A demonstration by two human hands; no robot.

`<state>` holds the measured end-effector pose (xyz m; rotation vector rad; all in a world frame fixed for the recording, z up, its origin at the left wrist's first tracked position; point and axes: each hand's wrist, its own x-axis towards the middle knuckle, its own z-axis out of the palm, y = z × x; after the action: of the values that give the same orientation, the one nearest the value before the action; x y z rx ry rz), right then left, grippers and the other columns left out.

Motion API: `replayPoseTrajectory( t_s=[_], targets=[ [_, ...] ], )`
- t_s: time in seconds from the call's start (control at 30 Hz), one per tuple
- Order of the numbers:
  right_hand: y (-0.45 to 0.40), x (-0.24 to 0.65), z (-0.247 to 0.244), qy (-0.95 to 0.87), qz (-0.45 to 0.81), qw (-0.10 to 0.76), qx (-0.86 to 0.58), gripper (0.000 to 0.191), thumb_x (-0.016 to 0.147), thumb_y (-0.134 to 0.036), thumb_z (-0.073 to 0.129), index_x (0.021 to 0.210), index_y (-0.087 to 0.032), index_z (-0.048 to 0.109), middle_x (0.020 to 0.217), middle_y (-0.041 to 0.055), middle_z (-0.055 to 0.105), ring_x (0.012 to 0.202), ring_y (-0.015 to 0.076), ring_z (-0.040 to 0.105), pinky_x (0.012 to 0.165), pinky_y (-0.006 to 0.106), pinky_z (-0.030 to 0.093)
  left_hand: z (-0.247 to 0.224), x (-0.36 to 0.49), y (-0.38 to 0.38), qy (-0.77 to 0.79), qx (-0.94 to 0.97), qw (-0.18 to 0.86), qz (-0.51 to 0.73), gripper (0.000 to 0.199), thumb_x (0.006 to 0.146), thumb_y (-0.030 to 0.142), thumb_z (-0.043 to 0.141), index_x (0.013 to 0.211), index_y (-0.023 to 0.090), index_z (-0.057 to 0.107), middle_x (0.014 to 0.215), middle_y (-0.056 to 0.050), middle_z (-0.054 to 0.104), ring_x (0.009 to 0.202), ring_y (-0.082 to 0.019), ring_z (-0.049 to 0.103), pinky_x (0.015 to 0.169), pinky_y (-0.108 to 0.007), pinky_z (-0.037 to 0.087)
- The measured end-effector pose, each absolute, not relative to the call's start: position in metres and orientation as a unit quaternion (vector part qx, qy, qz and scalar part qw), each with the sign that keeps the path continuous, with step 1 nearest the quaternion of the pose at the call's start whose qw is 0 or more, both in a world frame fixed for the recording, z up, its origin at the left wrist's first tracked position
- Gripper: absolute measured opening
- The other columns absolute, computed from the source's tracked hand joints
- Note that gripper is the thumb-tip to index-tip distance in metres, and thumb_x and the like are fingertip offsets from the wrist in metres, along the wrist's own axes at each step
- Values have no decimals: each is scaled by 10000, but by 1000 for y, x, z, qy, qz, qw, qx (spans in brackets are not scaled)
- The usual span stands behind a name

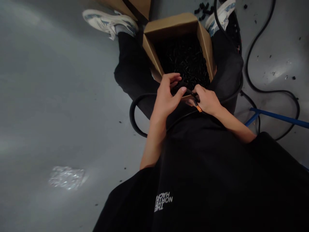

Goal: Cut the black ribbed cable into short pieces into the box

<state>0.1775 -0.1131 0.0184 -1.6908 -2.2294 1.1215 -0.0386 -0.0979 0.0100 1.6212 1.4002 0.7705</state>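
My left hand [167, 96] is at the near edge of an open cardboard box [172, 22], its fingers curled and thumb stretched toward the right. A dark strip, apparently the end of a black tube, runs from between its thumb and fingers toward my right hand [205, 99]. That right hand is closed around a small dark tool with an orange end [199, 109]; its working part is hidden by the fingers. Inside the box, just beyond both hands, lie many short black tube pieces [185, 58].
The box stands between my legs. Black hose [132, 114] loops beside my left thigh, and more hose [248, 64] winds over the floor at right. A blue bar [280, 116] juts in from the right. Clear crumpled plastic [67, 178] and loose black bits [204, 9] lie on the floor.
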Motion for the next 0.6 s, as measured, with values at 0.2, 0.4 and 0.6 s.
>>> replayPoseTrajectory(
  t_s=[0.2, 0.4, 0.6],
  targets=[
    [-111, 186, 19, -709, 419, 120, -554, 336, 1020, -514, 673, 1142, -244, 513, 1134, 68, 741, 924, 234, 723, 827, 382, 544, 9, -49, -98, 552, 692, 401, 236, 380, 1081, 565, 554, 1198, 247, 727, 1196, -99, 816, 1107, -267, 762, 1026, -391, 598],
    [-107, 187, 21, -747, 411, 90, -514, 413, 973, -492, 775, 1153, -226, 514, 1161, 103, 735, 1022, 276, 733, 872, 399, 557, 14, -49, -98, 485, 690, 497, 205, 475, 1066, 632, 509, 1084, 221, 747, 1005, -70, 815, 896, -227, 738, 858, -337, 589],
    [-109, 191, 22, -729, 425, 98, -528, 519, 1027, -708, 660, 1141, -216, 540, 1079, 84, 752, 949, 247, 749, 823, 354, 526, 16, -48, -99, 536, 696, 426, 216, 346, 1048, 551, 578, 1057, 240, 731, 1045, -72, 826, 929, -240, 744, 849, -347, 578]
  ],
)
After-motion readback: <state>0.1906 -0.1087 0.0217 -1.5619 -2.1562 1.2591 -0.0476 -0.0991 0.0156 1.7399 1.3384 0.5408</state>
